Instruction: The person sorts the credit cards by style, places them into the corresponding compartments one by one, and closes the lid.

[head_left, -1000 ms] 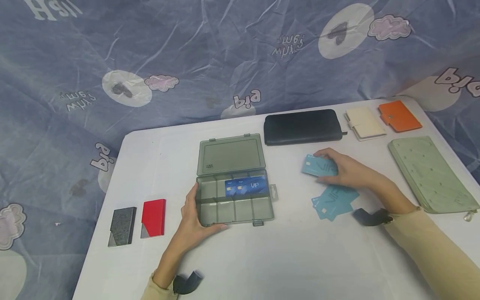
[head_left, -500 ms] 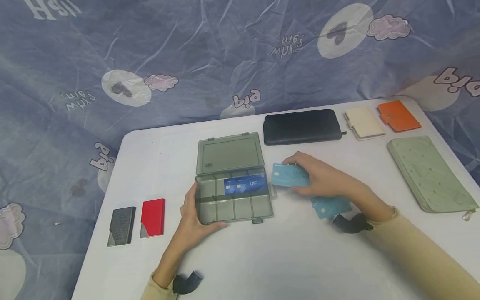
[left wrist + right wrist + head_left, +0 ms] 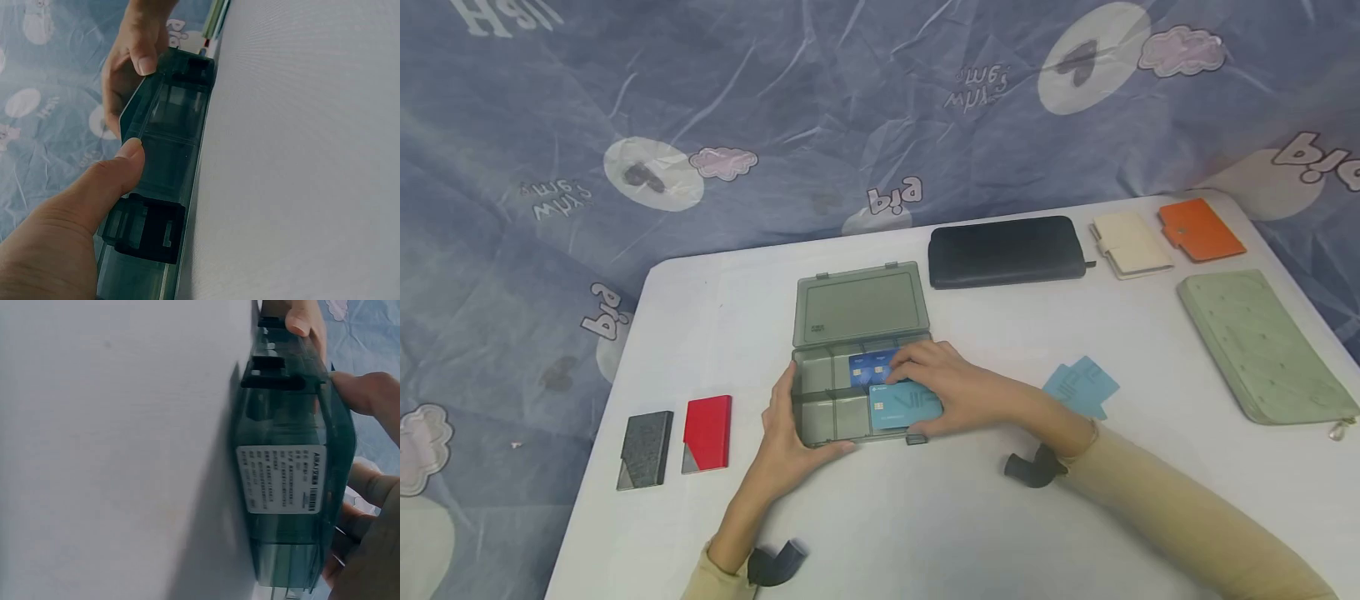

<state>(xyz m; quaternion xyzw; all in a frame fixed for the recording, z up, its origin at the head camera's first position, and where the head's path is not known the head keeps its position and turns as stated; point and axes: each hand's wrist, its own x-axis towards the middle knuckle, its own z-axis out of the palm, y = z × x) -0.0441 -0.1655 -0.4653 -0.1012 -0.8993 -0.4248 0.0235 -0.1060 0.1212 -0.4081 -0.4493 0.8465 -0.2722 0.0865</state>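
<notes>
A greenish, see-through compartment box (image 3: pixel 814 410) lies on the table with its lid (image 3: pixel 861 307) folded back. My left hand (image 3: pixel 784 435) grips its left side, the thumb along the front edge; the left wrist view shows that thumb (image 3: pixel 103 184) on the rim. Dark blue bank cards (image 3: pixel 867 367) lie in the back row, partly covered by my right hand (image 3: pixel 958 387). That hand holds a light blue VIP card (image 3: pixel 893 407) between thumb and fingers, flat over the front right compartments. In the right wrist view, a white label (image 3: pixel 282 479) shows on the box's side.
More light blue cards (image 3: pixel 1084 385) lie fanned behind my right forearm. A black wallet (image 3: pixel 1006 252), a cream card holder (image 3: pixel 1129 243), an orange one (image 3: pixel 1201 230) and a green wallet (image 3: pixel 1262 346) lie right and back. Grey (image 3: pixel 646 450) and red card cases (image 3: pixel 707 433) lie left.
My right hand has carried the light blue card leftward from beside the loose cards to over the box's front compartments. My left hand has stayed on the box.
</notes>
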